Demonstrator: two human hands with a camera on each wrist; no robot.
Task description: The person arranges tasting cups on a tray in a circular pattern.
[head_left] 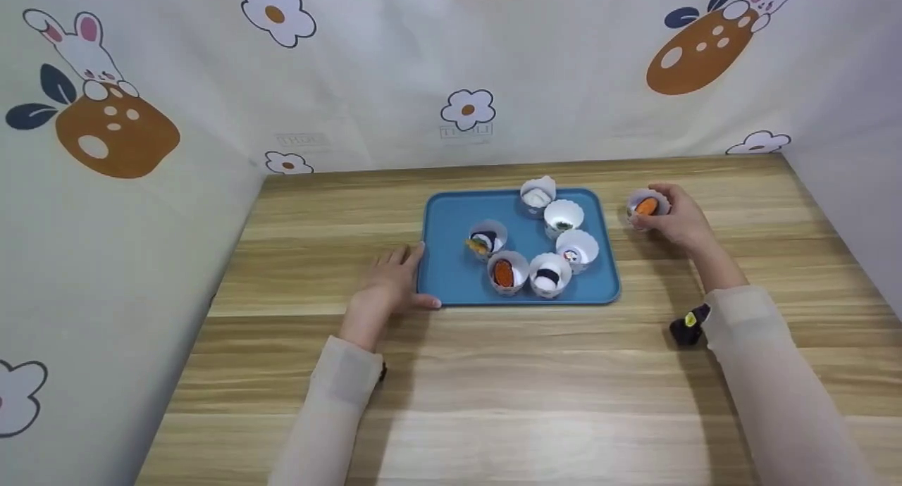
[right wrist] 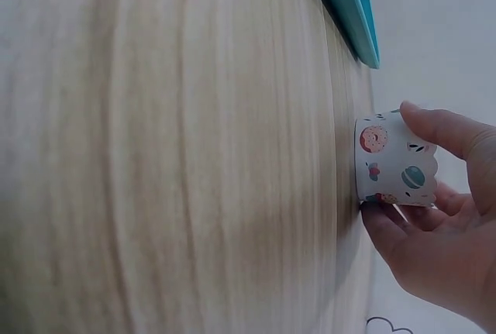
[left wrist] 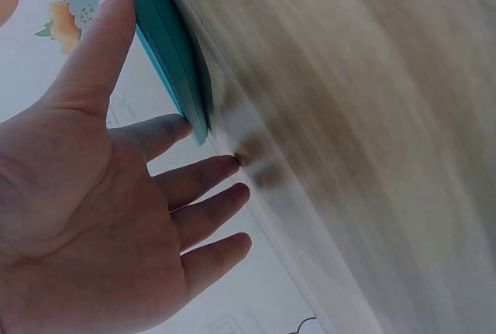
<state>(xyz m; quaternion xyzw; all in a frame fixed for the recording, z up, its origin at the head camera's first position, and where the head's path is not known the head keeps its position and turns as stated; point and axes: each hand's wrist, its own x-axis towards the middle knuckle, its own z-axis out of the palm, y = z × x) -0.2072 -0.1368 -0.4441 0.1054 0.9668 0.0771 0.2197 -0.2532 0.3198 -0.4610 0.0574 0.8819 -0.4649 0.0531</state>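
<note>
My right hand (head_left: pixel 681 220) holds a white paper baking cup (right wrist: pixel 391 156) by its sides, thumb on one side and fingers on the other. The cup stands upright at the tabletop, right of the blue tray (head_left: pixel 451 215), with an orange toy sushi piece (head_left: pixel 646 206) inside. At the tray's left end, my left hand (head_left: pixel 386 283) touches the rim, its fingers extended and thumb at the near corner. Several more paper cups sit on the tray, among them one with a red-orange topped piece (head_left: pixel 503 273) and one with a black-banded white piece (head_left: pixel 547 278).
A small black object with a yellow mark (head_left: pixel 685 329) is beside the right sleeve. The wood-grain table (head_left: pixel 507 387) meets a patterned cloth wall (head_left: pixel 380 84) at the back. More cloth walls rise at left and right.
</note>
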